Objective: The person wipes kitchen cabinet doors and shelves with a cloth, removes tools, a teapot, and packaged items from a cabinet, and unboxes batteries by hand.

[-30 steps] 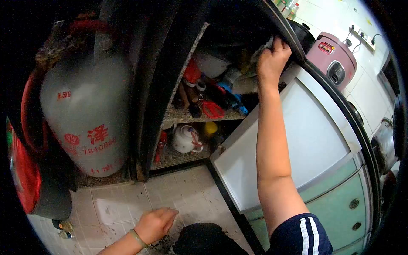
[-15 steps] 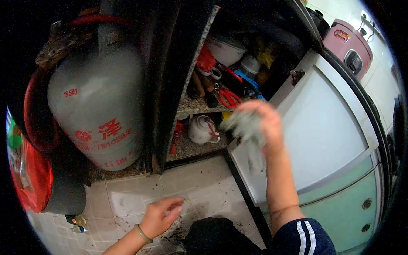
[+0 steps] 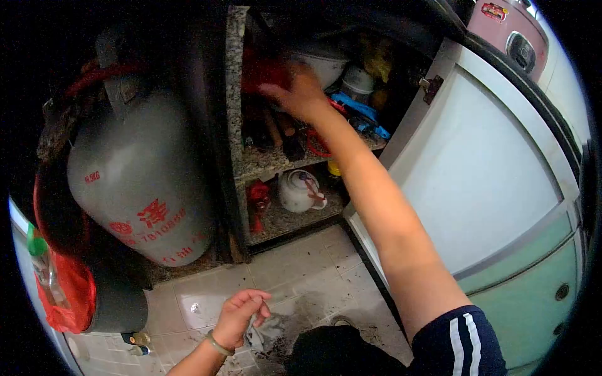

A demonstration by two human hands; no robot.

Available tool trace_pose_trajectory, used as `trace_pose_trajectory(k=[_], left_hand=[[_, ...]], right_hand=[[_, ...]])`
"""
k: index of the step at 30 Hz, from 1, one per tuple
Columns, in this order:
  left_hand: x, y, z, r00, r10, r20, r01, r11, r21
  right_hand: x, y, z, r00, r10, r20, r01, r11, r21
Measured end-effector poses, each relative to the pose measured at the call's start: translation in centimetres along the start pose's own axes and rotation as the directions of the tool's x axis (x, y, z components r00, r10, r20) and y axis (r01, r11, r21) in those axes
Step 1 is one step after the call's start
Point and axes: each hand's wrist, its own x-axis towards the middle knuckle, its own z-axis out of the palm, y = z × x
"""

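My right hand [image 3: 298,94] reaches onto the upper shelf of the cabinet, beside a red bag [image 3: 264,70] and in front of a white bowl [image 3: 323,66]. It is blurred, with fingers apart and nothing seen in them. Low over the floor is my left hand [image 3: 241,313], its fingers curled together; whether they hold anything is hidden. A crumpled grey-white cloth [image 3: 266,332] lies on the floor just behind it. Below my right forearm, a white teapot [image 3: 301,191] stands on the lower shelf. Blue-handled tools [image 3: 360,111] lie on the upper shelf.
A grey gas cylinder [image 3: 141,175] stands left of the cabinet, near a bin with a red bag [image 3: 69,294]. The open white door [image 3: 483,169] is at the right, below a pink cooker [image 3: 508,34]. Dark debris dots the tiled floor [image 3: 282,263].
My right hand has moved up and left into the upper shelf and no longer holds the grey-white cloth. A similar cloth now lies by my left hand. The view has shifted.
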Motion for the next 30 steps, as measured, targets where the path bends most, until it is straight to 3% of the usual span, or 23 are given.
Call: trace_pose_trajectory(k=[4,5,7,8,10,11,12,14,15,17,18,19,20,21,22,24,25,27,30], left_hand=[[0.7,-0.5,0.1,0.998,-0.044,0.037,0.044,0.999,0.012],[0.8,-0.5,0.1,0.997,-0.051,0.050,0.050,0.999,0.020],[0.9,-0.2,-0.1,0.998,-0.040,0.041,0.039,0.999,0.027],[1.0,-0.1,-0.2,0.999,-0.032,0.041,0.030,0.999,0.035],[0.9,0.0,-0.2,0.999,-0.034,0.021,0.033,0.999,0.043],[0.9,0.0,-0.3,0.999,-0.033,0.010,0.032,0.998,0.051],[0.9,0.1,-0.4,1.000,-0.029,0.002,0.029,0.998,0.050],[0.7,0.0,-0.9,1.000,-0.028,0.009,0.028,0.999,0.029],[0.7,0.1,-1.0,1.000,-0.025,-0.004,0.025,0.999,0.022],[0.7,0.1,-1.3,0.999,-0.026,-0.020,0.028,0.995,0.099],[0.6,0.5,-1.2,0.996,-0.073,-0.052,0.079,0.987,0.137],[0.7,0.3,-0.9,0.997,-0.064,-0.045,0.068,0.994,0.091],[0.7,0.3,-0.6,0.997,-0.048,-0.055,0.050,0.998,0.047],[0.1,0.6,-0.7,0.997,-0.060,-0.041,0.064,0.994,0.092],[1.0,-0.9,-1.2,0.999,0.011,0.047,-0.016,0.995,0.097],[0.0,0.0,-0.3,0.996,0.025,0.086,-0.037,0.989,0.146],[0.8,-0.6,0.0,0.999,0.036,0.032,-0.041,0.989,0.146],[1.0,-3.9,-0.9,0.983,0.028,0.180,-0.078,0.958,0.276],[-0.5,-4.2,-2.0,0.982,0.006,0.188,-0.072,0.936,0.346]], right_hand=[[2.3,2.5,6.4,0.999,0.046,0.001,-0.045,0.996,-0.082],[3.9,5.4,8.5,0.997,-0.073,0.028,0.076,0.989,-0.126],[5.8,7.3,9.0,0.998,-0.045,0.049,0.056,0.967,-0.249],[6.3,8.4,8.6,0.994,0.104,0.030,-0.088,0.940,-0.330],[7.1,13.4,8.4,0.994,0.082,-0.078,-0.111,0.830,-0.546],[5.5,10.3,4.6,0.912,0.399,-0.098,-0.390,0.915,0.102],[3.7,6.8,0.4,0.773,0.628,0.094,-0.508,0.523,0.684],[0.3,5.4,-4.4,0.827,0.553,0.097,-0.395,0.449,0.802],[-2.2,3.9,-6.9,0.837,0.541,0.088,-0.275,0.276,0.921],[-6.9,1.6,-11.3,0.759,0.650,0.034,-0.346,0.358,0.867],[-9.8,0.9,-12.7,0.829,0.556,0.059,-0.273,0.311,0.910],[-12.5,1.3,-13.3,0.798,0.596,0.087,-0.317,0.293,0.902],[-15.7,2.0,-13.8,0.694,0.719,0.037,-0.434,0.376,0.819],[-19.0,3.3,-14.3,0.696,0.698,0.166,-0.500,0.306,0.810],[-20.4,0.2,-15.4,0.659,0.700,0.274,-0.611,0.286,0.738],[-26.0,2.0,-15.2,0.681,0.687,0.254,-0.583,0.299,0.755],[-26.8,2.2,-14.2,0.673,0.671,0.311,-0.613,0.271,0.742],[-28.3,0.8,-12.3,0.659,0.639,0.396,-0.656,0.231,0.719],[-29.1,-1.6,-9.7,0.662,0.562,0.497,-0.681,0.172,0.712]])
